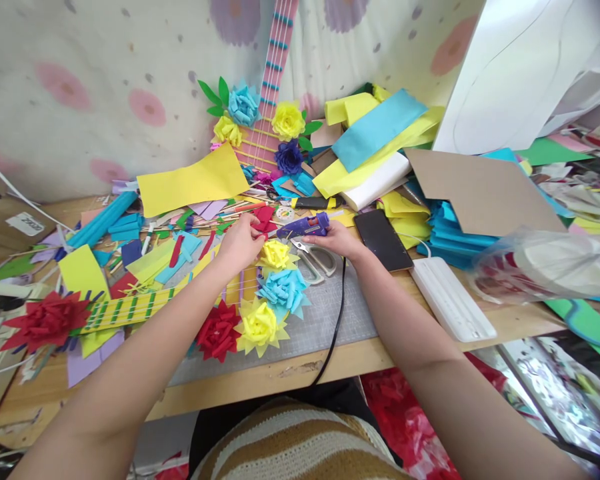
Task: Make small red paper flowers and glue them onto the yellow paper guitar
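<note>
My left hand [243,241] is closed on a small red paper piece [264,220] above the worktop. In my right hand [336,239] is a purple glue gun [305,225], its nozzle pointing left toward the red piece. The gun's black cord hangs down over the table edge. Grey-handled scissors [316,261] lie just beneath the gun. Below my hands, a yellow paper guitar [130,308] carries yellow flowers, a light blue flower [284,291] and a dark red flower [219,330]. Another red flower [50,321] sits at the far left end of its neck.
Behind, a pink paper guitar [275,73] with flowers leans on the curtain. A black phone [383,240] and white power strip [454,299] lie to the right, near brown cardboard [475,193]. Paper scraps cover the left side around a yellow sheet [193,180].
</note>
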The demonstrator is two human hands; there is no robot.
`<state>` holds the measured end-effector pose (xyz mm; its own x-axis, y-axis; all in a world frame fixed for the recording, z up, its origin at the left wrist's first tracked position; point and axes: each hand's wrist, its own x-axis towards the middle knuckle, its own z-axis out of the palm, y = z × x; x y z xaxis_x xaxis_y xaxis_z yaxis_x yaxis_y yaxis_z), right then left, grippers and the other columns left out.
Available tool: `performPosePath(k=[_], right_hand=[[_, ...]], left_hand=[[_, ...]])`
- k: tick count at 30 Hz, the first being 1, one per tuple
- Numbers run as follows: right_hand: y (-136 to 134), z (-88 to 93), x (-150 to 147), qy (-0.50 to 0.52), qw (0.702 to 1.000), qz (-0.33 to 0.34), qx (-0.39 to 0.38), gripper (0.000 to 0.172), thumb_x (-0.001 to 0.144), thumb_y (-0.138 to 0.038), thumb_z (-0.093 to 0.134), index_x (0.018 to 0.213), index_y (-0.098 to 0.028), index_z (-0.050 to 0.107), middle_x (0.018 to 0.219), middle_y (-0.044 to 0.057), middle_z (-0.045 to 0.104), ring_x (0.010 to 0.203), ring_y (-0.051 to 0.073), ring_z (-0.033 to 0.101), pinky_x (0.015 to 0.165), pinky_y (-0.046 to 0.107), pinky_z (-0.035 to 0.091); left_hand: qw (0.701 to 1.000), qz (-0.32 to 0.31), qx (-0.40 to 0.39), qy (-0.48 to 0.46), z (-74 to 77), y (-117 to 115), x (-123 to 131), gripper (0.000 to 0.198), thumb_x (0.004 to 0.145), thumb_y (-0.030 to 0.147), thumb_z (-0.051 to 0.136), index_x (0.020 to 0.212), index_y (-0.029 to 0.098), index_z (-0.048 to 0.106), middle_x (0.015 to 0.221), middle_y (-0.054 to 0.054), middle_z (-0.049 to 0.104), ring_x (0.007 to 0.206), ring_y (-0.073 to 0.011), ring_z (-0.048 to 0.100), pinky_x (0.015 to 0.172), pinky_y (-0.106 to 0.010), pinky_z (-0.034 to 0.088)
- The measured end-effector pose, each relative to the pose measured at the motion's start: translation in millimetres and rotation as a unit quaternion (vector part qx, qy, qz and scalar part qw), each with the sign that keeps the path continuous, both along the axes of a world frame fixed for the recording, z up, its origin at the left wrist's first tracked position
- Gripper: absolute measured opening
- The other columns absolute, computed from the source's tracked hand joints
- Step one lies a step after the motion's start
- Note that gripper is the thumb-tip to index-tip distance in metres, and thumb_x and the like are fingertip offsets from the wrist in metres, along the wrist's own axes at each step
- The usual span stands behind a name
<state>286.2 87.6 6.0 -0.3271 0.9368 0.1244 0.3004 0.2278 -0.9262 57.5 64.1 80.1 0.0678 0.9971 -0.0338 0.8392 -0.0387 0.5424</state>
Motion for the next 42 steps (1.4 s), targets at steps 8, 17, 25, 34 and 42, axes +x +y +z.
performPosePath(k=[8, 17, 25, 34, 42], right_hand=[[-2, 2.8, -2, -0.004, 1.0, -0.019, -0.01, 0.065, 0.057, -0.066, 0.07, 0.098, -0.014, 0.069, 0.087, 0.007, 0.071, 0.082, 0.024, 0.065, 0.079, 0.039, 0.053], [-1, 2.2, -2, 0.006, 1.0, -0.03, -0.008, 0.064, 0.056, -0.067, 0.069, 0.095, -0.016, 0.07, 0.082, 0.005, 0.07, 0.076, 0.021, 0.063, 0.075, 0.036, 0.052], [0, -2.4, -2, 0.01, 0.999, -0.037, -0.009, 0.063, 0.059, -0.064, 0.069, 0.099, -0.016, 0.069, 0.085, 0.005, 0.07, 0.078, 0.022, 0.063, 0.076, 0.037, 0.053], [2, -3.1, -2, 0.047, 0.996, -0.072, 0.006, 0.059, 0.061, -0.063, 0.069, 0.1, -0.018, 0.069, 0.096, 0.006, 0.07, 0.096, 0.025, 0.063, 0.085, 0.037, 0.052], [6, -8.3, 3, -0.091, 0.977, -0.188, 0.031, 0.058, 0.061, -0.065, 0.069, 0.092, -0.017, 0.07, 0.08, 0.007, 0.07, 0.082, 0.025, 0.063, 0.076, 0.036, 0.051]], left_hand=[[1.0, -0.002, 0.0, -0.013, 1.9, -1, 1, 0.027, 0.076, 0.017, 0.057, 0.103, 0.019, 0.052, 0.077, -0.002, 0.066, 0.076, -0.0204, 0.064, 0.072, -0.032, 0.048], [1.0, -0.008, 0.002, -0.003, 4.2, -1, 3, 0.029, 0.074, 0.017, 0.058, 0.103, 0.019, 0.052, 0.08, -0.003, 0.065, 0.078, -0.0201, 0.064, 0.074, -0.032, 0.047], [1.0, -0.009, -0.001, -0.011, 5.0, -2, 3, 0.029, 0.075, 0.016, 0.059, 0.102, 0.019, 0.05, 0.079, -0.002, 0.064, 0.076, -0.0195, 0.064, 0.072, -0.032, 0.047], [0.997, -0.014, 0.02, -0.068, -1.1, -2, -5, 0.026, 0.076, 0.02, 0.057, 0.101, 0.022, 0.049, 0.078, 0.0, 0.066, 0.076, -0.0181, 0.064, 0.07, -0.03, 0.046], [0.986, 0.054, 0.031, -0.156, -9.6, 5, -26, 0.025, 0.068, 0.022, 0.062, 0.089, 0.023, 0.047, 0.07, 0.003, 0.064, 0.065, -0.0157, 0.063, 0.061, -0.026, 0.045]])
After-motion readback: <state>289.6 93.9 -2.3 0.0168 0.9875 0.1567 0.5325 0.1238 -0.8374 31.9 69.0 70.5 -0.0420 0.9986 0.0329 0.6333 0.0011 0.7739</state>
